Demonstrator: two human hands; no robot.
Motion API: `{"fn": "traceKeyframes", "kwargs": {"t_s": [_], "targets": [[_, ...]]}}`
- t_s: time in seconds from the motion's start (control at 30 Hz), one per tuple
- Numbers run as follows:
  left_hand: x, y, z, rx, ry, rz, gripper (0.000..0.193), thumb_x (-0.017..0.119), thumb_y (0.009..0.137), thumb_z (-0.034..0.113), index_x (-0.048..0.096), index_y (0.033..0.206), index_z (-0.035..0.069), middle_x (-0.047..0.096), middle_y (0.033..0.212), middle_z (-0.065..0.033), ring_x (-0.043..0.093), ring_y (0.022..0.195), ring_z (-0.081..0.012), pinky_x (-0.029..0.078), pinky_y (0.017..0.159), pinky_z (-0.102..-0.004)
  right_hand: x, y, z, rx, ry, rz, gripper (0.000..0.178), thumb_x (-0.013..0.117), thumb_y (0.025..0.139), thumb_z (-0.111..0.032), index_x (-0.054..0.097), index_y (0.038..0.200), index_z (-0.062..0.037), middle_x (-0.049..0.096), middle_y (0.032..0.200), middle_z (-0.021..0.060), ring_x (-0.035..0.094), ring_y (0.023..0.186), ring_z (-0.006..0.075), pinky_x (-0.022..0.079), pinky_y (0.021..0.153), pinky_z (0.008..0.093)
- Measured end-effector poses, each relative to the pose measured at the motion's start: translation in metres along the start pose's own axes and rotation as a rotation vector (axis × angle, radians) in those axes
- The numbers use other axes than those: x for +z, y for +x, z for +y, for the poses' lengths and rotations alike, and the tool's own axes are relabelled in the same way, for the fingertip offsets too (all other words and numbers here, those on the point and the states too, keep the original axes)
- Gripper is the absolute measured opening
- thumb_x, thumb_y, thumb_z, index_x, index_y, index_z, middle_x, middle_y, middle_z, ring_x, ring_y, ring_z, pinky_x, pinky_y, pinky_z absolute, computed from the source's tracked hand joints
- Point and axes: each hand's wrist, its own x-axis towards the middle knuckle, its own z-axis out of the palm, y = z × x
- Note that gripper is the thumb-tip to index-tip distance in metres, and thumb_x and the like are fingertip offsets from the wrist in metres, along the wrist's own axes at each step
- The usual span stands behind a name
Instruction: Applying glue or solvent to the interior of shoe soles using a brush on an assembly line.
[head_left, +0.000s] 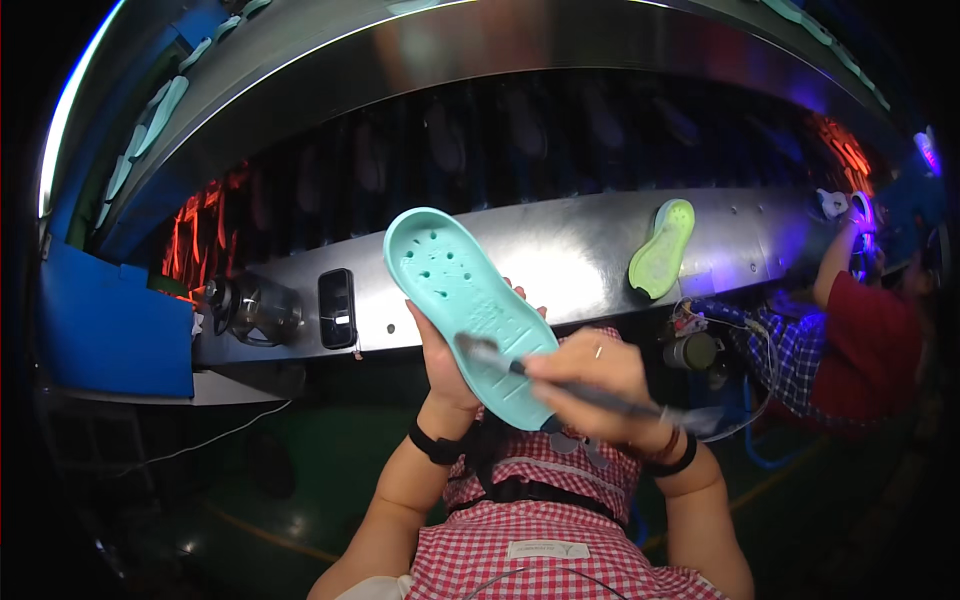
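A turquoise shoe sole with several small holes near its far end is tilted up in front of me. My left hand grips it from beneath, the thumb along its left edge and fingertips showing at the right edge. In my right hand is a brush with a dark handle, pinched between the fingers. The brush's head, smeared by motion, lies over the left side of the sole's lower half. Whether the bristles touch the surface is hard to make out.
On the metal ledge lie a yellow-green sole, a black phone-like case and a glass jug. Beyond runs a dark conveyor with faint soles, glowing red at both ends. A co-worker in red sits at the right.
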Motion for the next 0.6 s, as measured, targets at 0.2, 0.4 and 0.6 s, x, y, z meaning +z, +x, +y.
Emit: {"fn": "traceKeyframes", "kwargs": {"t_s": [0.2,0.4,0.6], "targets": [[0.012,0.0,0.018,0.119,0.04,0.072,0.084,0.018,0.078,0.073,0.04,0.123,0.005,0.052,0.11,-0.0153,0.053,0.101,-0.0307,0.038,0.095,-0.0487,-0.011,-0.007,-0.004,0.157,0.224,0.016,0.021,0.071,0.064,-0.001,0.066,0.085,-0.0011,0.066,0.085,0.0102,0.062,0.072,0.0197,0.048,0.065,0.0286],[0.015,0.004,0.033,0.179,0.082,-0.051,0.084,0.019,0.078,0.073,0.037,0.126,0.007,0.051,0.113,-0.0152,0.052,0.102,-0.0315,0.041,0.093,-0.0474,-0.016,-0.017,-0.005,0.032,0.363,-0.271,0.021,0.069,0.067,0.001,0.066,0.088,-0.0016,0.066,0.088,0.0114,0.063,0.071,0.0192,0.05,0.065,0.0272],[0.018,0.005,0.034,0.166,0.132,0.019,0.085,0.021,0.077,0.073,0.035,0.128,0.007,0.05,0.116,-0.0161,0.052,0.104,-0.0323,0.04,0.094,-0.0468,-0.015,-0.016,0.009,0.202,0.381,-0.105,0.02,0.069,0.067,0.002,0.066,0.087,-0.0004,0.066,0.089,0.0115,0.062,0.075,0.0181,0.048,0.073,0.0292]]}}
